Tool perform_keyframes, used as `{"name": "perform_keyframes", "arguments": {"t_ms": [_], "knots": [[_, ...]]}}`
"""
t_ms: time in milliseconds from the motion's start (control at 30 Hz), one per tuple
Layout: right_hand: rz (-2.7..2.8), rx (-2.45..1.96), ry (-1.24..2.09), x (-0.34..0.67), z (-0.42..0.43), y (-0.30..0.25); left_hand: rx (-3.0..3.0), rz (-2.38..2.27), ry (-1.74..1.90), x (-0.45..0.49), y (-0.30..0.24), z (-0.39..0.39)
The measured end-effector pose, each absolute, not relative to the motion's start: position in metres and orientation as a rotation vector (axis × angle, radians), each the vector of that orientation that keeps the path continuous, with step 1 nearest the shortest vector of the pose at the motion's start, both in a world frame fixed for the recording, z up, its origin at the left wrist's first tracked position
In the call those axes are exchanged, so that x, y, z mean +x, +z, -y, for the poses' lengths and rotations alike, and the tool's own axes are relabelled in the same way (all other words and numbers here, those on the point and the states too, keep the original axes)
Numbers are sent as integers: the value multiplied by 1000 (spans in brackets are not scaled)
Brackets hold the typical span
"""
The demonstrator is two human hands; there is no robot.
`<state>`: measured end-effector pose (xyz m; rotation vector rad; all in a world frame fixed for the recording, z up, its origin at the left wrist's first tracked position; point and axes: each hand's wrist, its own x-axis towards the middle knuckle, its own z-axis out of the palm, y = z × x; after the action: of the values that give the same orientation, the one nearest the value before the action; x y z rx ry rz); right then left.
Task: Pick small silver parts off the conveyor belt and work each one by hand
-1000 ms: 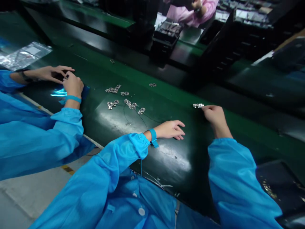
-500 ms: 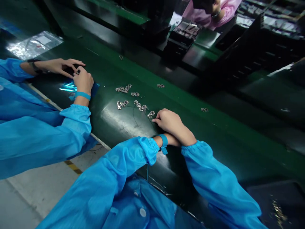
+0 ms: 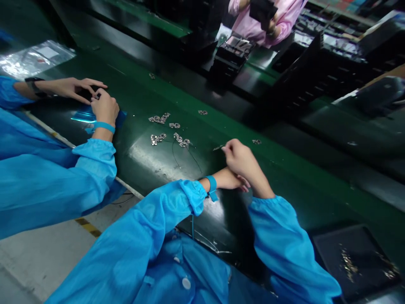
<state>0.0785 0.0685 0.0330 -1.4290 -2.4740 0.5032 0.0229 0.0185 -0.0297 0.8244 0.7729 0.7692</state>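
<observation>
My right hand (image 3: 239, 158) pinches a small circuit board (image 3: 218, 147) at its edge, just above the table. Below it lies my left hand (image 3: 228, 179), a blue strap round its wrist. The right hand and wrist cover most of its fingers; only some fingertips show past them, and whether they hold anything is hidden. Left of my hands, several small circuit boards (image 3: 182, 140) are scattered on the dark green table (image 3: 164, 162), and thin dark wires trail from some. Another board (image 3: 256, 142) lies to the right, beyond my right hand.
At left, a co-worker's hands (image 3: 106, 105) work close together over shiny blue film (image 3: 82, 115). Behind them lies a clear plastic bag (image 3: 41, 57). A black tray (image 3: 332, 236) with small gold-coloured parts sits at lower right. Across the table, a person in pink (image 3: 253, 25) holds something dark.
My right hand has lifted one circuit board from the group and moved right and slightly up with it. More of my left hand's fingertips show. The view has shifted a little.
</observation>
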Motion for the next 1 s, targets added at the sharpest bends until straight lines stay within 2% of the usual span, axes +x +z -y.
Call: {"name": "perform_keyframes", "arguments": {"t_ms": [133,267,400,667,1000], "knots": [[2188,-1285,386,130,-52,36,596,-783,930,15,-22,-23],[2389,-1225,204,166,-25,25,291,-687,871,0,-12,-30],[2516,-1221,18,190,-9,12,451,-749,813,0,-11,-30],[2468,-1439,99,213,-1,10,625,-744,805,2,-11,-23],[2347,-1395,304,208,6,4,776,-879,872,12,-7,-20]]}}
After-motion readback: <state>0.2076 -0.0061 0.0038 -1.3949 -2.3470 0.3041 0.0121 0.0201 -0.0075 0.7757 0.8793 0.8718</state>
